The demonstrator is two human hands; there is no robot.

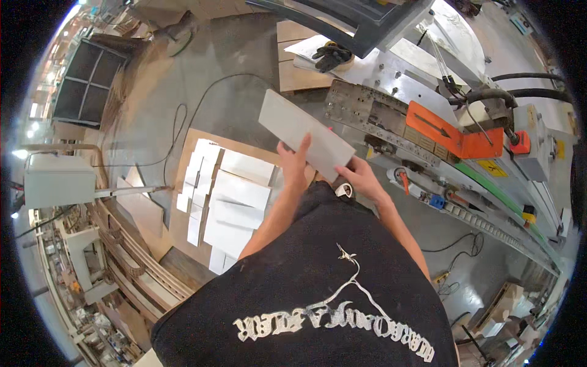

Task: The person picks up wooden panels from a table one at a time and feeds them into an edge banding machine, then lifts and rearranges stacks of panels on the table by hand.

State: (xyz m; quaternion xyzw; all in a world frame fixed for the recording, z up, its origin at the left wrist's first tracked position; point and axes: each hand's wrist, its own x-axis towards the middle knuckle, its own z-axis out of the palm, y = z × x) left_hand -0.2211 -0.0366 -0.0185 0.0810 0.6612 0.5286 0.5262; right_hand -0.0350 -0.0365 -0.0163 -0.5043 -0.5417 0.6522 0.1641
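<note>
A flat pale grey-white rectangular panel [302, 131] is held in front of my body, tilted so its far end points up and left. My left hand [295, 164] grips its left long edge, the thumb lying on the upper face. At the near right corner, my right hand [362, 177] pinches the panel, its fingers partly hidden beneath. Left of the panel, several white panels [235, 214] lie in stacks on a brown board [186, 160].
To my right runs a long machine with a metal feed track [367, 113], an orange guard [437, 128] with an arrow and a red button [520, 142]. Dark gloves [332, 57] rest on papers ahead. A cable [208, 92] crosses the floor. Another machine [61, 180] stands left.
</note>
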